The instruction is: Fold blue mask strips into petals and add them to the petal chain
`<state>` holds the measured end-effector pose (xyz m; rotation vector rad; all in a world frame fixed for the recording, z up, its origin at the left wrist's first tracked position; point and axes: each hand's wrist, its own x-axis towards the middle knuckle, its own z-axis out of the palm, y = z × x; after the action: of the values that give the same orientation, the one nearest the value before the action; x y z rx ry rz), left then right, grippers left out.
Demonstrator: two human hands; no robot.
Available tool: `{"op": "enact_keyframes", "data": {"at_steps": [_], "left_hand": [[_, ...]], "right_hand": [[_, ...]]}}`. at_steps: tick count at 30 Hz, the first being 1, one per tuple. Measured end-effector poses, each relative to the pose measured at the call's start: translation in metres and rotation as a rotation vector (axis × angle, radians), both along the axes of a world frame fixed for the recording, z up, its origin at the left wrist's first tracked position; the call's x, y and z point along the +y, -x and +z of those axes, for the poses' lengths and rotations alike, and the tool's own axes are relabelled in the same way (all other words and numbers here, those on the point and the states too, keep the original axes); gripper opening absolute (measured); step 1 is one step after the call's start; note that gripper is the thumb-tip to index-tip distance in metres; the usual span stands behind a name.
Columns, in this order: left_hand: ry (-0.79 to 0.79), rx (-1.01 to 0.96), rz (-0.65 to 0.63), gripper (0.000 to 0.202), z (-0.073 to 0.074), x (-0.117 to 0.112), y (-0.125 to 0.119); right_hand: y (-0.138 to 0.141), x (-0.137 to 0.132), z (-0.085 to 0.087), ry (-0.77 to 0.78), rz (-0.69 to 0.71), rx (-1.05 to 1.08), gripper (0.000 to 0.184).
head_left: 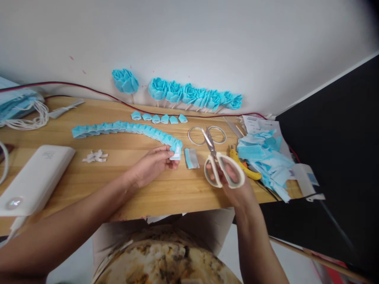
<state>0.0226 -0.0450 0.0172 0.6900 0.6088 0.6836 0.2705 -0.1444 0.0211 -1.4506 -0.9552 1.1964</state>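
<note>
My left hand (156, 163) pinches the near end of a long pleated blue strip (124, 127) between thumb and fingers. A small white patch (177, 151) shows on that end. The rest of the strip curves away to the left over the table. My right hand (232, 187) holds a pair of scissors (211, 146) with white handles, its fingers partly seen through the loops. The blades point away from me and look nearly closed. Between my hands lies a small blue and grey piece of cloth (192, 158).
Several folded blue pieces (156, 118) line up behind the strip. Blue flowers (188, 94) on sticks lean on the wall. Two silver rings (197, 135) lie by the blades. Yellow cutters (242, 165) and blue scraps (263, 154) sit right; a white power bank (38, 177), left.
</note>
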Motion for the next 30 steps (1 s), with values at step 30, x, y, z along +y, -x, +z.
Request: {"op": "enact_keyframes", "data": {"at_steps": [30], "left_hand": [[-0.282,0.285,-0.046,0.035,0.017,-0.005,0.002]], "right_hand": [[0.077,-0.002,-0.016,0.14,0.261,0.588,0.054]]}}
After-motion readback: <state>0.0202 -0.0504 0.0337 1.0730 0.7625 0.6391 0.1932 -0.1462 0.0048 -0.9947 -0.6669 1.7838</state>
